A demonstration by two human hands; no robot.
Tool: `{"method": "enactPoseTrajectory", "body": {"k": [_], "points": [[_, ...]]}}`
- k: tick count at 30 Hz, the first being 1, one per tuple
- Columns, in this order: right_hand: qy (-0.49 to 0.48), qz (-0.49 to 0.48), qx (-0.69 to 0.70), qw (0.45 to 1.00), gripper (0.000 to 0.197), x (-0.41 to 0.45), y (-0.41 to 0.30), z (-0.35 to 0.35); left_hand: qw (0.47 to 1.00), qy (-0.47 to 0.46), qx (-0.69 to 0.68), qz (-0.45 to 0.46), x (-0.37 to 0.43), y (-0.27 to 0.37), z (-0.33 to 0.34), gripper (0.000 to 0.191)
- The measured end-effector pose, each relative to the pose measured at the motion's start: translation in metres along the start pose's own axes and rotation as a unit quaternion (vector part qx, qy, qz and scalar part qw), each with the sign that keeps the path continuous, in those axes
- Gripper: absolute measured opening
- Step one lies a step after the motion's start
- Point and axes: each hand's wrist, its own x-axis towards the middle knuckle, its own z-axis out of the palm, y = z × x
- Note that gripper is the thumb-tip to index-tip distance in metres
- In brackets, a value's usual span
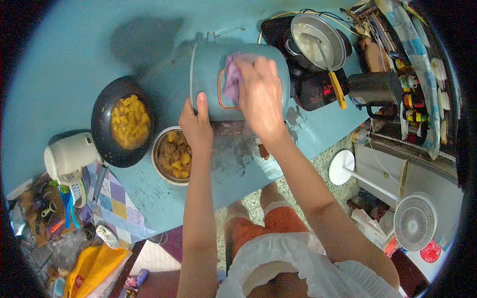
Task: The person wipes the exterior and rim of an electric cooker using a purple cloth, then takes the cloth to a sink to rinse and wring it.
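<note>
A blue-grey rounded kitchen appliance [207, 67] with a copper-coloured loop handle [220, 89] is in front of me on the blue table. My left hand [197, 128] grips its lower left edge, the thumb lying on its face and the fingers partly hidden. Bunched in my right hand [262, 97] is a purple cloth [233, 80], pressed on the appliance near the handle; this hand looks slightly blurred. Close to my left wrist stands a round metal bowl [158, 169] of yellow chunks and brown food, partly covered by my forearm.
Left of the bowl sits a black wok [100, 123] with yellow chunks, beside a white electric kettle [69, 154]. A metal pot [335, 56] with a yellow-handled ladle [337, 91] rests over a lit induction cooker [316, 91]. A dark jug [372, 89] and shelves are at right; a white fan [413, 223] is below.
</note>
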Motion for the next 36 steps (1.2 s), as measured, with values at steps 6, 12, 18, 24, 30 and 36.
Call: {"method": "enactPoseTrajectory", "body": {"k": [6, 12, 18, 24, 30, 36], "points": [[0.028, -0.115, 0.078, 0.990, 0.028, -0.036, -0.017, 0.015, 1.000, 0.016, 0.008, -0.013, 0.001, 0.007, 0.001, 0.042], [0.026, 0.009, 0.016, 0.999, 0.036, -0.024, 0.025, -0.023, 0.999, 0.027, 0.015, -0.013, 0.003, 0.013, 0.001, 0.047], [0.037, 0.016, 0.047, 0.998, 0.038, -0.048, 0.025, -0.026, 1.000, 0.021, 0.013, -0.017, 0.002, 0.002, 0.001, 0.048], [0.019, 0.042, 0.066, 0.997, 0.032, -0.028, -0.005, 0.009, 0.999, 0.018, 0.023, -0.027, 0.002, 0.008, 0.001, 0.045], [0.053, 0.033, 0.005, 0.998, 0.036, -0.009, 0.030, -0.022, 0.999, 0.019, 0.039, -0.033, -0.001, 0.007, 0.002, 0.043], [0.043, -0.035, 0.005, 0.998, 0.028, -0.026, -0.009, 0.005, 0.998, -0.001, 0.009, -0.059, -0.003, 0.011, 0.000, 0.041]]}}
